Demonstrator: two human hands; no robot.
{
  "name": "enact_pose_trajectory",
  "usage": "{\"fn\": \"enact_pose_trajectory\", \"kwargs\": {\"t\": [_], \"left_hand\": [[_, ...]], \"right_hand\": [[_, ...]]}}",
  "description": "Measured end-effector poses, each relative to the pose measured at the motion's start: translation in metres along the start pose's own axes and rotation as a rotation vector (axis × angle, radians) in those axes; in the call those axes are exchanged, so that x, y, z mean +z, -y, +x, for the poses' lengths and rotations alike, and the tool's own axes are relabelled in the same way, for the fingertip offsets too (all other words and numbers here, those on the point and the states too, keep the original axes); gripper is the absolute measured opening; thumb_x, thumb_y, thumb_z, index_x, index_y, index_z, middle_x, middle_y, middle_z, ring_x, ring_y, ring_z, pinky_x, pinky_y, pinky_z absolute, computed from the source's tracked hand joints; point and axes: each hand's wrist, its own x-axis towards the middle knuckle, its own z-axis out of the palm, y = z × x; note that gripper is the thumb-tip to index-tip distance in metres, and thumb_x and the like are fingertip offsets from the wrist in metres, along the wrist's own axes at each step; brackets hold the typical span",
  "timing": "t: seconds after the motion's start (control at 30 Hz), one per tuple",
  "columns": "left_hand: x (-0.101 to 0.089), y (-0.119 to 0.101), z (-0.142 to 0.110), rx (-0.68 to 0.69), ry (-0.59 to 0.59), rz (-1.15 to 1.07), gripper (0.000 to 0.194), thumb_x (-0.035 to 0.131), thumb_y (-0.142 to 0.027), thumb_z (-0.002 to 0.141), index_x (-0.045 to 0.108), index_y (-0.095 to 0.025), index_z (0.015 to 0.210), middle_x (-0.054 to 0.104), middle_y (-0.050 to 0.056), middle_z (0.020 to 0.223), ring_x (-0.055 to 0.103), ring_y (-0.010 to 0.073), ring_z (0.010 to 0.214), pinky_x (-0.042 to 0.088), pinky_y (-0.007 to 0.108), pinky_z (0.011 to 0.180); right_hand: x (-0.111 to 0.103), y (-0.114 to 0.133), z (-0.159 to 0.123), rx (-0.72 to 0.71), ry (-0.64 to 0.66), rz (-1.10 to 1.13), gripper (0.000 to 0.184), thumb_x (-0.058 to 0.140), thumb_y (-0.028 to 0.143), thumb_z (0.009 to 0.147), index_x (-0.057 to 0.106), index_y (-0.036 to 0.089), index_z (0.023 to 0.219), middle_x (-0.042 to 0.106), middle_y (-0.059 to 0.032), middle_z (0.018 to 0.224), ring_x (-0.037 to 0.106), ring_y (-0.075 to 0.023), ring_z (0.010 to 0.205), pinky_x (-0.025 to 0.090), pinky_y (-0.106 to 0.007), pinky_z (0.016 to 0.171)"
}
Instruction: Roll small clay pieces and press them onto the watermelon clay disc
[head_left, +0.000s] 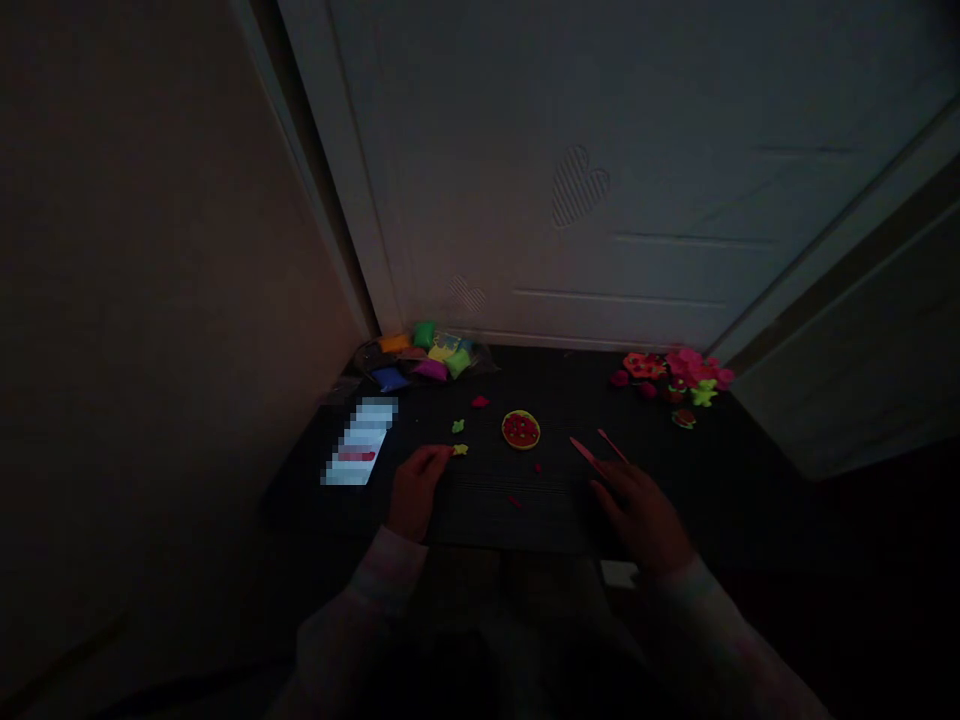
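Observation:
My left hand (416, 490) is over the left part of the dark table, thumb and fingers pinched at a small yellow clay piece (461, 450). A light green clay piece (458, 426) lies just beyond it. My right hand (643, 515) is low over the right side, thumb apart from the fingers. Its fingertips meet the near end of a pink modelling knife (586, 453), and a thin pink stick tool (612, 444) lies beside that. Between the hands is a round, flat clay piece (520, 430), red with a yellow rim and small dots. Dim light hides finger detail.
A lit phone (361, 440) with a blurred screen lies at the left. Bags of coloured clay (427, 355) are heaped at the back left. Pink and orange clay flowers (686, 368) stand at the back right. Small red bits (480, 402) are scattered about. A white door (525, 200) rises behind.

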Motion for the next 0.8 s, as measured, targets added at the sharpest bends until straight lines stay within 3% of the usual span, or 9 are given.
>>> {"fn": "enact_pose_trajectory", "kwargs": {"t": [0.17, 0.33, 0.63, 0.8], "left_hand": [[0.007, -0.016, -0.009, 0.160, 0.240, 0.128, 0.013, 0.065, -0.027, 0.060, 0.068, -0.025, 0.072, 0.062, 0.002, 0.079, 0.053, 0.0193, 0.082, 0.038, 0.034, 0.081], [0.018, -0.012, -0.011, 0.426, 0.503, 0.486, 0.022, 0.062, -0.030, 0.065, 0.066, -0.027, 0.086, 0.060, 0.004, 0.085, 0.048, 0.0200, 0.087, 0.037, 0.037, 0.080], [0.033, -0.012, -0.013, 0.482, 0.552, 0.627, 0.011, 0.058, -0.026, 0.071, 0.067, -0.024, 0.076, 0.061, 0.004, 0.081, 0.049, 0.0195, 0.082, 0.034, 0.036, 0.074], [0.032, -0.013, -0.014, 0.477, 0.535, 0.609, 0.011, 0.056, -0.026, 0.073, 0.066, -0.022, 0.077, 0.061, 0.003, 0.080, 0.050, 0.0176, 0.082, 0.037, 0.032, 0.074]], "right_hand": [[-0.003, -0.017, 0.000, 0.120, 0.050, -0.099, 0.031, 0.037, 0.033, 0.081, 0.061, 0.016, 0.089, 0.060, -0.0099, 0.087, 0.057, -0.0197, 0.080, 0.046, -0.033, 0.072], [-0.006, -0.013, 0.006, 0.151, 0.138, -0.166, 0.028, 0.036, 0.025, 0.081, 0.063, 0.019, 0.076, 0.061, -0.0077, 0.077, 0.058, -0.0174, 0.070, 0.044, -0.029, 0.063], [-0.015, -0.012, 0.016, 0.248, 0.189, -0.104, 0.021, 0.038, 0.023, 0.077, 0.057, 0.016, 0.073, 0.061, -0.0095, 0.073, 0.058, -0.0191, 0.065, 0.041, -0.029, 0.055], [-0.048, 0.022, -0.003, 0.237, 0.205, 0.169, 0.030, 0.025, 0.034, 0.084, 0.050, 0.020, 0.075, 0.057, 0.0004, 0.062, 0.055, -0.0110, 0.056, 0.042, -0.021, 0.050]]}}
